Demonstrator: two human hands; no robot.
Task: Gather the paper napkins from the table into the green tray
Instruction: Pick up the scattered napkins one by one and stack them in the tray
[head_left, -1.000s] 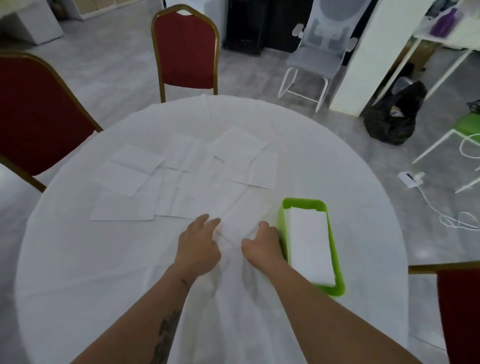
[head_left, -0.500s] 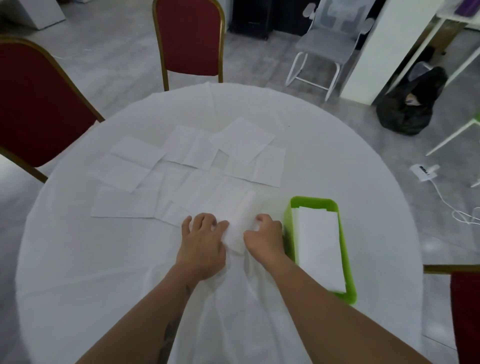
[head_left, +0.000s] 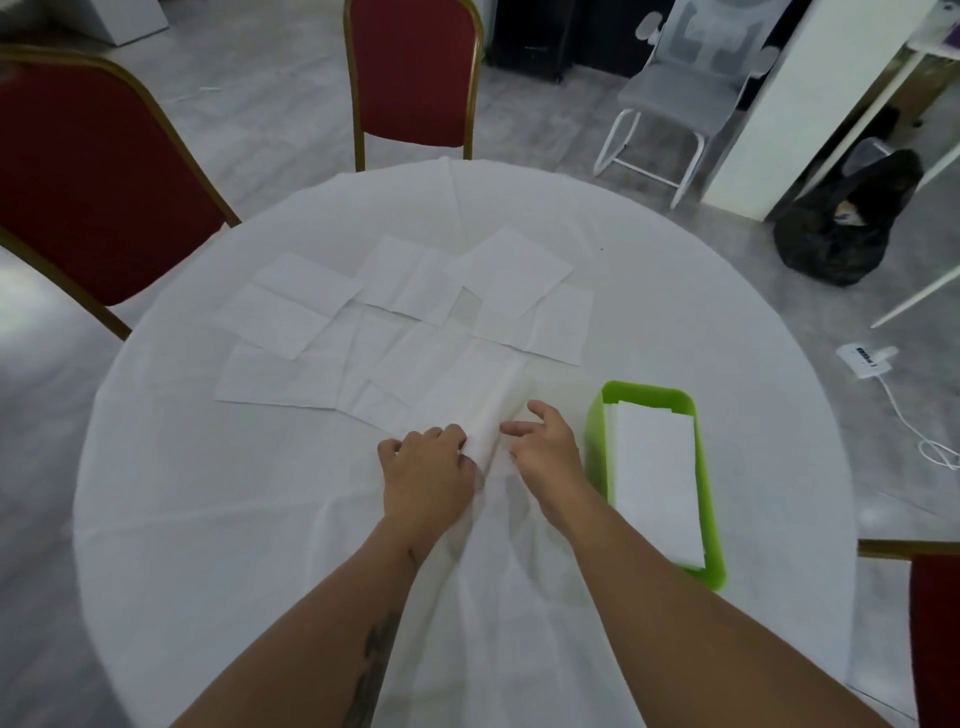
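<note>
Both hands rest on the white table (head_left: 208, 493), working one napkin (head_left: 491, 415) folded up into a ridge between them. The left hand (head_left: 426, 470) has its fingers (head_left: 441, 436) curled against the fold; the right hand (head_left: 545, 452) has its fingers (head_left: 519, 427) loosely spread beside it. More napkins (head_left: 395, 322) lie flat beyond the fingers. The green tray (head_left: 709, 493), stacked with napkins, sits just right of the right hand.

Both forearms bare, no sleeves visible. Left hand (head_left: 427, 467) and right hand (head_left: 545, 451): no rings, no gloves, no watch. Dark tattoo (head_left: 375, 660) along left forearm, lower centre of frame; smaller dark mark near left wrist.
</note>
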